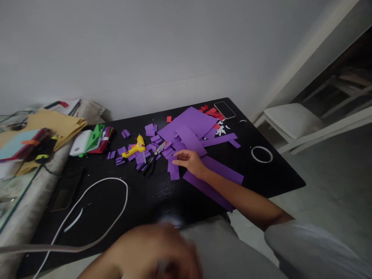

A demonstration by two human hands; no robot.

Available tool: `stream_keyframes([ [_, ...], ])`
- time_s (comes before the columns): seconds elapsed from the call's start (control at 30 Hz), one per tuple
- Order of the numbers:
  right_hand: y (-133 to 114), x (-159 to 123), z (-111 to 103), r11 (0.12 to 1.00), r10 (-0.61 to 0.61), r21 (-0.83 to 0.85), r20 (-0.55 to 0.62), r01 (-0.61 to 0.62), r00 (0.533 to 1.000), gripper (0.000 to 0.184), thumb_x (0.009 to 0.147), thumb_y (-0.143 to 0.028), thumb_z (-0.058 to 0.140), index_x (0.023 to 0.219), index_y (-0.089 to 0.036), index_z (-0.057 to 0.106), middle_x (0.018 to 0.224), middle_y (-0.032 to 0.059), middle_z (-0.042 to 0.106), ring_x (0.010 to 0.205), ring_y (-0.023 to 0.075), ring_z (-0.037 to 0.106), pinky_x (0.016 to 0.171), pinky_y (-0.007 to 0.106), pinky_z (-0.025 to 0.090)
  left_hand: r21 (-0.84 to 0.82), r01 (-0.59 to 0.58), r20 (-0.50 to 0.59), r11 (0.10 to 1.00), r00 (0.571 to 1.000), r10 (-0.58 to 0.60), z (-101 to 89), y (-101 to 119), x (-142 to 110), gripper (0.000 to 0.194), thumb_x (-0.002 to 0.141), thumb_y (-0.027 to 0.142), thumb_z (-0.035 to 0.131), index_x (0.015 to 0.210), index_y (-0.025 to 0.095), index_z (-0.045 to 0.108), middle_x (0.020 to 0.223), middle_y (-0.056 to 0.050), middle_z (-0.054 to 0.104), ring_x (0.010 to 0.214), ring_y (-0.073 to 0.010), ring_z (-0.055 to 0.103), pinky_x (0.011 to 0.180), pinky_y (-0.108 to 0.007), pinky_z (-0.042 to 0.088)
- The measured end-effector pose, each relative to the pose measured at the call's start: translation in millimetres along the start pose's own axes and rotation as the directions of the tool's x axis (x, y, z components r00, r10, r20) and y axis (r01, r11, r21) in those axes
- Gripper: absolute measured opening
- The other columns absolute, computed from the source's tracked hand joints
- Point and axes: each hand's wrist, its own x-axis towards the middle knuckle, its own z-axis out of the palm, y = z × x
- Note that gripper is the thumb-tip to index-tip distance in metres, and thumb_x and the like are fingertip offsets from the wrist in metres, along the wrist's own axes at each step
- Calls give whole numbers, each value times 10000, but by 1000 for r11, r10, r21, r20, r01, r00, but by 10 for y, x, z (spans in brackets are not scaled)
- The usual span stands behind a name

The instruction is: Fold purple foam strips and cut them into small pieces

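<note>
My right hand (190,162) is over the purple pieces in the middle of the black table. Its thumb and fingers come together at the upper end of a small purple strip (174,173), which looks pinched between them. Under my wrist lies a long purple sheet (221,174). Left of this hand are black-handled scissors (149,164) and a yellow glue gun (136,146), among several small purple cut pieces (151,130). My left hand (162,252) is close to the camera at the bottom, smeared by motion; its fingers cannot be made out.
A large purple sheet (193,122) lies behind, near red scraps (213,112), white scraps (221,129) and a phone (224,110). To the right is a white ring (262,154). A white cable (127,190) loops across the left, below folded coloured sheets (99,137). A white chair (293,118) stands beyond.
</note>
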Motion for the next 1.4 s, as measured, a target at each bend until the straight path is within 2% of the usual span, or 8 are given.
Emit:
stream_keyframes([
  [0.1, -24, -6, -8, 1000, 6, 20, -16, -6, 1000, 382, 554, -309, 903, 876, -192, 734, 836, 9, 753, 829, 175, 707, 916, 371, 546, -19, 84, -371, 996, 925, -85, -499, -172, 644, 143, 952, 375, 595, 948, 249, 662, 830, -23, 663, 708, -165, 616, 622, -295, 497],
  [0.17, -45, -7, -16, 999, 22, 43, -21, -21, 1000, 390, 552, -303, 905, 885, -196, 732, 833, 5, 752, 821, 172, 703, 909, 366, 544, 2, 148, -794, 989, 602, -89, -741, -297, 911, 184, 954, 387, 580, 886, 219, 610, 722, 5, 596, 639, -140, 553, 600, -273, 445],
  [0.2, -54, -7, -20, 998, 32, 56, -28, -31, 999, 392, 546, -301, 907, 879, -197, 728, 822, 1, 749, 809, 170, 700, 897, 362, 545, 20, 179, -871, 984, 487, -71, -820, -359, 988, 180, 950, 390, 578, 927, 213, 597, 730, 9, 588, 650, -139, 551, 615, -268, 444],
  [0.23, -61, -7, -22, 997, 44, 68, -32, -42, 999, 395, 543, -299, 908, 876, -197, 724, 809, -4, 743, 796, 168, 695, 881, 356, 547, 38, 228, -900, 973, 431, -66, -869, -419, 1034, 196, 936, 394, 592, 1001, 210, 586, 770, 7, 596, 673, -139, 559, 632, -265, 450],
  [0.33, -66, -14, -21, 991, 85, 107, -40, -80, 996, 386, 563, -297, 900, 880, -199, 702, 802, -14, 727, 773, 158, 682, 833, 332, 549, 59, 343, -848, 938, 512, -134, -879, -578, 1069, 350, 864, 418, 679, 1117, 196, 583, 936, -31, 650, 773, -158, 607, 669, -270, 477],
  [0.47, -64, -40, -9, 981, 135, 145, -32, -129, 990, 383, 576, -280, 890, 878, -209, 666, 824, -20, 709, 786, 158, 674, 814, 324, 548, -38, 278, -737, 960, 641, -215, -792, -724, 1078, 295, 899, 471, 628, 926, 178, 648, 706, 18, 603, 635, -131, 552, 601, -247, 434],
  [0.83, -148, -66, 15, 997, 35, -75, -8, -35, 999, 239, 711, -436, 799, 796, -214, 771, 813, 12, 740, 767, 164, 644, 747, 305, 515, -220, 206, -692, 953, 656, -302, -763, -884, 1050, 363, 867, 506, 665, 868, 146, 706, 645, 20, 579, 581, -113, 480, 547, -226, 369],
  [1.4, -136, -64, 27, 972, 188, 144, -12, -184, 982, 209, 641, -370, 862, 738, -199, 791, 746, 12, 724, 675, 138, 607, 684, 295, 482, -360, 167, -645, 918, 667, -374, -793, -824, 1076, 336, 789, 463, 760, 826, 136, 689, 649, 17, 638, 554, -101, 528, 541, -221, 385],
])
